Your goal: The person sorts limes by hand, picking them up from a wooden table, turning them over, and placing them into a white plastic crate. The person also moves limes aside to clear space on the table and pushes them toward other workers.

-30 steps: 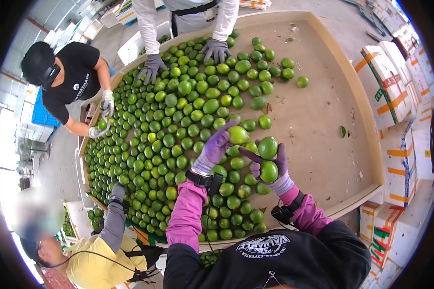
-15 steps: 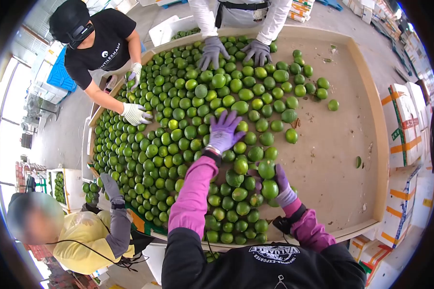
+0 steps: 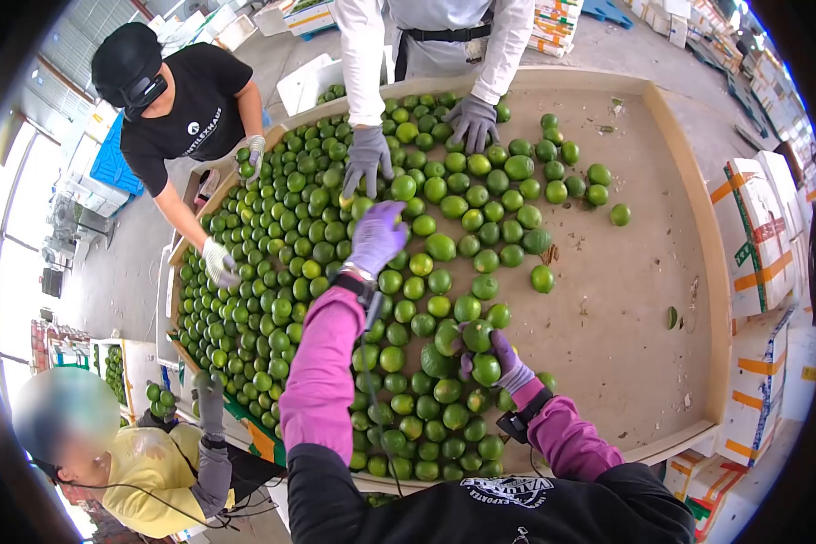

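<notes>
Many green limes (image 3: 440, 247) lie spread over a wide tray-like table (image 3: 626, 354) with raised edges. My left hand (image 3: 378, 238), in a purple glove, reaches over the middle of the limes, fingers stretched and bent slightly downward onto them. Whether a lime lies under its palm is hidden. Nearer to me, my right hand (image 3: 508, 363), also purple-gloved, is closed around several limes (image 3: 486, 369) at the right side of the pile. Its thumb and fingers show between the fruit.
Across the table, a person's grey-gloved hands (image 3: 367, 159) touch limes near mine. At the left, a person in black holds limes in one white-gloved hand (image 3: 256, 154). A person in yellow (image 3: 154, 462) holds limes at lower left. Taped white boxes (image 3: 760, 236) stand at the right.
My left hand has moved left and its fingers have drawn closer together. My right hand, with limes, has shifted slightly left. The opposite person's one grey-gloved hand has come toward my left hand.
</notes>
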Demonstrator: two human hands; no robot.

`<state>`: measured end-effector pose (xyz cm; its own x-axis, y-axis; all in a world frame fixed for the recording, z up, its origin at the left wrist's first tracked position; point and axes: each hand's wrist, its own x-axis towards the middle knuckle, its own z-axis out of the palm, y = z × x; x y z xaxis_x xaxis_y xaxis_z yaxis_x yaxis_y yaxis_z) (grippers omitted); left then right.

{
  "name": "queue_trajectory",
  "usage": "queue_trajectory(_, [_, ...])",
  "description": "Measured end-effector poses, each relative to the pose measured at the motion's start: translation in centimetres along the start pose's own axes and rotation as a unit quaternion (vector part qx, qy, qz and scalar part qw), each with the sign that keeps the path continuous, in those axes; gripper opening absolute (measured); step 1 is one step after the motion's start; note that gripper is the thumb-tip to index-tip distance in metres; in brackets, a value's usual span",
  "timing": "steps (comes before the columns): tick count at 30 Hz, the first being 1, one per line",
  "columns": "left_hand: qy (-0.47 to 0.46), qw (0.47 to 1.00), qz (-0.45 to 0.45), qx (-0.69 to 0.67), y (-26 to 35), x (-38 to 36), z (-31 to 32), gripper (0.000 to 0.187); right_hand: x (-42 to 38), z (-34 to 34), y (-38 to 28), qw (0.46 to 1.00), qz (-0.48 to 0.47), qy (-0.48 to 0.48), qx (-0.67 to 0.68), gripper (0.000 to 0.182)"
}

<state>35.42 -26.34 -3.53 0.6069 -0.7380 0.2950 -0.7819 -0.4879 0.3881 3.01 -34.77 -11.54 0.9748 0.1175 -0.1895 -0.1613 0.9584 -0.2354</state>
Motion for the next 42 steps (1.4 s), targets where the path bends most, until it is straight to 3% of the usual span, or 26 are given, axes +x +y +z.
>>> queue_trajectory(3, [-0.017, 0.992, 0.081, 0.095, 2.3, 2.9, 5.9, 0.046, 0.9, 0.5, -0.6, 0.999, 0.012, -0.011, -0.046, 0.077])
queue_trajectory(5, [0.001, 0.988, 0.055, 0.144, 0.2, 2.4, 9.9, 0.051, 0.8, -0.1, -0.9, 0.996, 0.028, -0.033, -0.083, 0.073])
queue_trajectory(7, [-0.039, 0.982, -0.019, 0.182, -0.8, 2.4, 9.8, 0.053, 0.6, 0.1, -1.5, 0.993, 0.016, -0.006, -0.12, 0.071])
queue_trajectory(9, [0.008, 0.974, 0.0, 0.227, -3.6, 1.6, 8.1, 0.052, 0.3, 0.1, -1.2, 0.995, 0.017, 0.001, -0.096, 0.078])
queue_trajectory(12, [-0.08, 0.932, -0.181, 0.305, -6.6, -1.4, 0.6, 0.053, 0.2, 0.3, -1.0, 0.996, 0.017, -0.007, -0.09, 0.076])
queue_trajectory(13, [-0.085, 0.935, -0.221, 0.265, -10.9, -2.9, -0.7, 0.046, 0.0, 0.2, -1.1, 0.996, 0.017, -0.006, -0.088, 0.076])
queue_trajectory(14, [-0.007, 0.926, -0.225, 0.303, -15.0, -6.3, -1.8, 0.047, 0.1, 0.2, -1.1, 0.996, 0.015, -0.011, -0.088, 0.076])
queue_trajectory(15, [-0.133, 0.876, -0.389, 0.252, -13.8, -7.2, -6.8, 0.048, 0.0, 0.0, -1.1, 0.996, 0.015, -0.017, -0.091, 0.076])
queue_trajectory(16, [-0.242, 0.837, -0.391, 0.297, -14.6, -9.6, -9.8, 0.038, 0.0, 0.0, -1.1, 0.995, 0.015, -0.022, -0.096, 0.076])
queue_trajectory(17, [-0.262, 0.812, -0.373, 0.364, -24.5, -15.5, -8.5, 0.034, 0.1, 0.3, -1.3, 0.995, 0.007, -0.026, -0.095, 0.076])
queue_trajectory(19, [-0.111, 0.865, -0.442, 0.211, -25.7, -20.0, -10.9, 0.036, 0.6, 1.0, -1.2, 0.996, 0.024, -0.02, -0.083, 0.076])
queue_trajectory(20, [-0.113, 0.866, -0.439, 0.213, -25.0, -19.4, -11.1, 0.036, 0.8, 0.9, -1.1, 0.996, 0.02, -0.019, -0.079, 0.076])
queue_trajectory(22, [-0.039, 0.903, -0.283, 0.321, -20.9, -17.6, -11.0, 0.043, 1.3, 0.5, -0.9, 0.997, 0.027, -0.032, -0.067, 0.068])
queue_trajectory(23, [-0.004, 0.934, -0.276, 0.225, -16.6, -14.5, -10.8, 0.045, 1.3, 0.6, -0.8, 0.997, 0.029, -0.031, -0.069, 0.068])
queue_trajectory(24, [0.058, 0.968, -0.142, 0.199, -13.9, -11.9, -9.4, 0.043, 1.2, 0.7, -0.8, 0.996, 0.033, -0.03, -0.073, 0.068])
queue_trajectory(26, [0.043, 0.992, -0.105, 0.054, -5.0, -5.6, -6.9, 0.042, 1.2, 0.8, -1.2, 0.995, 0.038, -0.029, -0.087, 0.069])
queue_trajectory(27, [0.07, 0.997, 0.012, 0.028, -2.9, -3.3, -4.2, 0.043, 1.1, 0.7, -1.0, 0.996, 0.039, -0.026, -0.074, 0.07])
queue_trajectory(29, [0.046, 0.995, 0.086, -0.032, 0.9, 1.0, 1.6, 0.045, 1.1, 0.7, -0.8, 0.997, 0.041, -0.019, -0.068, 0.073])
queue_trajectory(33, [0.019, 1.0, 0.004, -0.004, 3.9, 6.5, 13.4, 0.062, 1.1, 0.0, -1.0, 0.989, 0.054, -0.036, -0.134, 0.068])
queue_trajectory(35, [-0.031, 0.993, -0.052, 0.104, 7.2, 7.3, 13.2, 0.081, 1.3, -0.8, -1.1, 0.987, 0.08, -0.043, -0.133, 0.076])
queue_trajectory(37, [-0.105, 0.986, -0.113, 0.061, 7.4, 7.8, 11.5, 0.086, 1.2, 0.1, -1.5, 0.981, 0.072, -0.062, -0.17, 0.075])
queue_trajectory(38, [-0.09, 0.989, -0.116, 0.025, 6.3, 7.2, 11.6, 0.083, 1.0, 0.5, -1.7, 0.982, 0.07, -0.058, -0.163, 0.075])
queue_trajectory(41, [-0.233, 0.969, -0.083, 0.008, 6.1, 5.8, 9.8, 0.068, 1.2, 1.5, -1.8, 0.975, 0.066, -0.07, -0.199, 0.074])
queue_trajectory(42, [-0.183, 0.981, -0.026, 0.057, 4.9, 4.4, 12.1, 0.066, 1.1, 1.7, -1.8, 0.976, 0.069, -0.067, -0.194, 0.074])
